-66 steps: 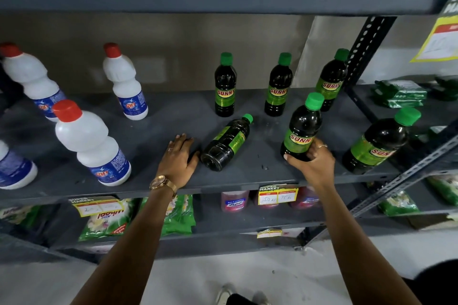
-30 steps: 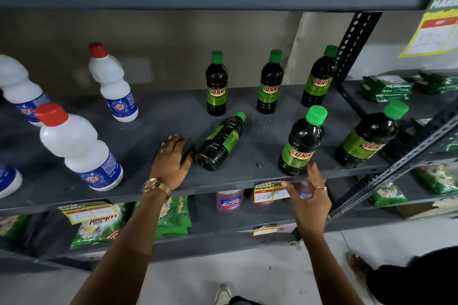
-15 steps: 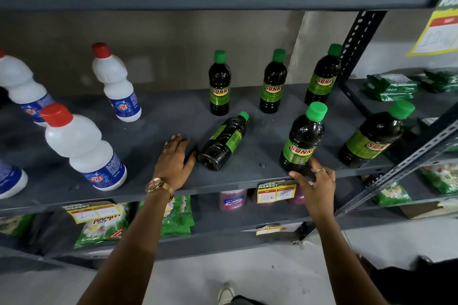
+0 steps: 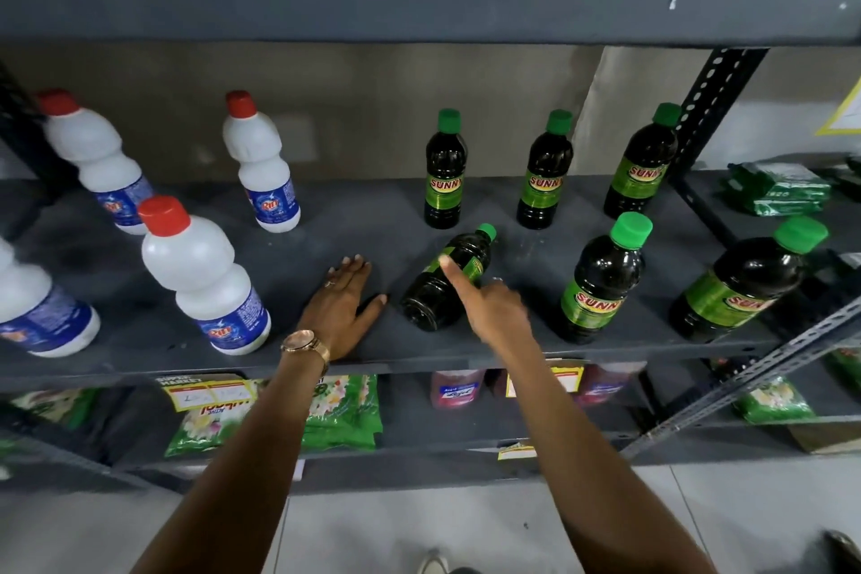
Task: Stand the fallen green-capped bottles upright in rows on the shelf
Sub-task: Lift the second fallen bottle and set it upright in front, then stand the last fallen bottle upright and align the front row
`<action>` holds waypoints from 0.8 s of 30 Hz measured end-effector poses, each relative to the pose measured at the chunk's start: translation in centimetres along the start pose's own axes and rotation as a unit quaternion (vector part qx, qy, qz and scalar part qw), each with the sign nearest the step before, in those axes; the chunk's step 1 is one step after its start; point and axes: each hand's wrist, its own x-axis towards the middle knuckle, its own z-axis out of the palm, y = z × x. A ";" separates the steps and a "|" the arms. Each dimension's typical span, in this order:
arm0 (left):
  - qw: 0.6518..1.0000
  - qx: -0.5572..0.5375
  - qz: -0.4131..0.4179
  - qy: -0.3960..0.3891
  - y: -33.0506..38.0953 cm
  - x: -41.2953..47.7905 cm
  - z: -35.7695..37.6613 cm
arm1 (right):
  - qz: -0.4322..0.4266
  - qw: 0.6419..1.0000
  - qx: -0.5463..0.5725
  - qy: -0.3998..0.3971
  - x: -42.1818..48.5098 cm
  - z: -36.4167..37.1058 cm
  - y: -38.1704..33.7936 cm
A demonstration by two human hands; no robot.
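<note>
A person's left hand (image 4: 342, 308) lies flat and empty, palm down, on the front of the grey shelf (image 4: 326, 242), just beside the base of the one fallen bottle (image 4: 445, 280). The right hand (image 4: 489, 305) reaches over that bottle with a finger extended across its label, holding nothing; whether it touches the plastic cannot be told. The bottle lies on its side, green cap angled toward the back, dark contents and green label showing. It looks like smooth, rigid plastic, probably filled and moderately weighty, likely to roll; the labelled midsection appears the surest place to grip before tipping it up onto its base. Right of it two green-capped bottles (image 4: 601, 280) stand in the front row, and three more (image 4: 445, 170) stand spaced along the back. White red-capped bottles (image 4: 205, 280) occupy the shelf's left side.
</note>
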 end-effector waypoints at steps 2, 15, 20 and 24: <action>1.000 -0.005 -0.004 -0.003 0.1 -0.1 -0.1 | 0.053 0.997 -0.054 -0.015 2.2 0.1 -1.9; 1.000 0.002 0.001 0.024 -0.9 0.1 0.7 | -0.188 0.938 0.217 0.197 4.4 1.9 0.2; 1.000 -0.001 0.004 0.030 -1.1 0.2 0.7 | -0.224 0.932 0.226 0.174 5.7 2.4 0.0; 0.999 -0.001 0.002 0.032 -1.3 0.2 0.8 | -0.236 0.937 0.221 0.136 5.8 3.0 2.1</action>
